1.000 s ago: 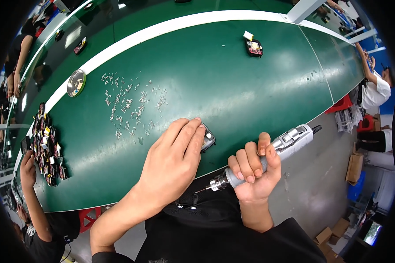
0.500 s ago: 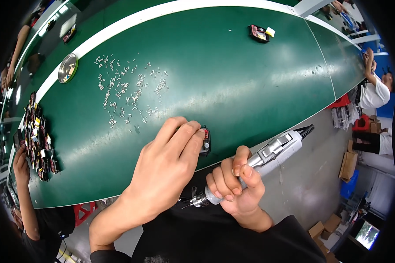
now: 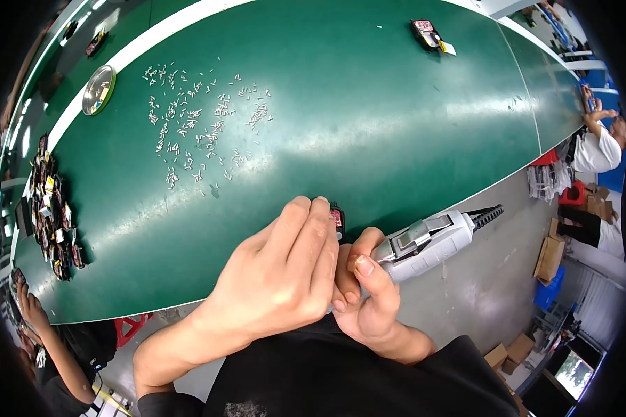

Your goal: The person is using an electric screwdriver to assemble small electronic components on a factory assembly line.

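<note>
My right hand [image 3: 370, 295] is wrapped round a grey electric screwdriver [image 3: 431, 243], its cord end pointing up and right. The tool's tip is hidden between my two hands. My left hand [image 3: 275, 267] is closed, fingers together and bent downward, right against the fingers of my right hand; what it pinches, if anything, is hidden. Just beyond its fingertips a small black device casing [image 3: 337, 219] with a red inside lies near the table's front edge, partly covered by the fingers.
Many small screw-like pieces [image 3: 202, 118] lie scattered on the green table [image 3: 368, 104]. A round dish [image 3: 99, 90] stands at the far left, with a heap of black casings [image 3: 52, 215] nearer. Another open casing [image 3: 428, 33] sits far right. A co-worker's hand [image 3: 31, 306] is at left.
My right hand has brought the screwdriver's front end up against my left hand, hiding the tip. My left hand has shifted slightly right and down. The co-worker's hand has moved away from the heap.
</note>
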`<act>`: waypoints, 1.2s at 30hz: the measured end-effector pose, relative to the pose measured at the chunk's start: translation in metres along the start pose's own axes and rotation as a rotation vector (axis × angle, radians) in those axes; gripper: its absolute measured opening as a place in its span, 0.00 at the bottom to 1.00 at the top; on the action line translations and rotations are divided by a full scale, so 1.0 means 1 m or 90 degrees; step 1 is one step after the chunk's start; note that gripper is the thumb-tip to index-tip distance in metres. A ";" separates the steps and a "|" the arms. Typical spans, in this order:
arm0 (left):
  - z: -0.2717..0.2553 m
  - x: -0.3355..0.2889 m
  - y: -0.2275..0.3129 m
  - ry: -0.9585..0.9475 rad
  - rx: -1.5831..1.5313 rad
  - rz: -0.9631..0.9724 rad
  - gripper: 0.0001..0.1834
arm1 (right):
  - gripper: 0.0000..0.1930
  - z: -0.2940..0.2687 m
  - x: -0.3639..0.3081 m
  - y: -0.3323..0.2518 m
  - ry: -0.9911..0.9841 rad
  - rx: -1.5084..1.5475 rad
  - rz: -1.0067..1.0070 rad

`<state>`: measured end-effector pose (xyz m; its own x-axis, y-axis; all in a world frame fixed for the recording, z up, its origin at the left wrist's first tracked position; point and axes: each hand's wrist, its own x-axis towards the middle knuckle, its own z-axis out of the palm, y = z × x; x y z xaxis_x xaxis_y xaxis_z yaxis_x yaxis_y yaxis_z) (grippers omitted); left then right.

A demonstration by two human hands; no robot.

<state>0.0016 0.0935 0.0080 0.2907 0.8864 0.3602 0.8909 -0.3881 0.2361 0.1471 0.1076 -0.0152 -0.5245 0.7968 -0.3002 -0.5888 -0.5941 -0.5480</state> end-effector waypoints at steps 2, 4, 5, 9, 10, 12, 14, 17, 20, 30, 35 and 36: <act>0.001 0.000 0.008 -0.003 0.012 -0.021 0.19 | 0.06 -0.003 -0.001 0.001 -0.008 0.007 -0.003; 0.001 -0.001 0.013 -0.005 0.025 -0.043 0.19 | 0.06 -0.004 0.001 -0.002 -0.010 -0.002 -0.005; 0.001 -0.002 0.015 -0.015 0.030 -0.059 0.20 | 0.05 -0.004 0.002 -0.006 -0.037 -0.014 0.019; -0.004 -0.004 0.010 -0.081 0.006 -0.055 0.22 | 0.05 -0.004 0.014 -0.039 -0.144 0.046 -0.007; -0.004 -0.004 0.011 -0.077 0.001 -0.055 0.22 | 0.07 -0.005 0.019 -0.053 -0.181 0.024 -0.055; -0.003 -0.008 0.013 -0.073 -0.003 -0.067 0.22 | 0.12 -0.001 0.033 -0.080 -0.279 -0.074 -0.124; -0.001 -0.010 0.013 -0.076 0.008 -0.060 0.22 | 0.13 0.006 0.046 -0.089 -0.311 -0.103 -0.198; 0.003 -0.014 0.012 -0.058 0.027 -0.055 0.22 | 0.15 0.014 0.064 -0.099 -0.367 -0.161 -0.180; 0.006 -0.014 0.013 -0.035 0.034 -0.056 0.20 | 0.17 0.015 0.075 -0.098 -0.388 -0.193 -0.174; 0.014 -0.014 0.011 0.001 0.052 -0.026 0.15 | 0.18 0.006 0.083 -0.093 -0.390 -0.184 -0.136; 0.011 -0.013 0.011 0.004 0.001 -0.044 0.19 | 0.18 0.012 0.083 -0.094 -0.404 -0.274 -0.119; 0.009 -0.010 0.013 0.000 0.006 -0.031 0.19 | 0.18 0.010 0.084 -0.098 -0.409 -0.262 -0.121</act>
<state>0.0132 0.0817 -0.0009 0.2461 0.9044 0.3486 0.9075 -0.3414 0.2449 0.1544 0.2315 0.0207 -0.7643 0.5863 0.2686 -0.4947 -0.2657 -0.8275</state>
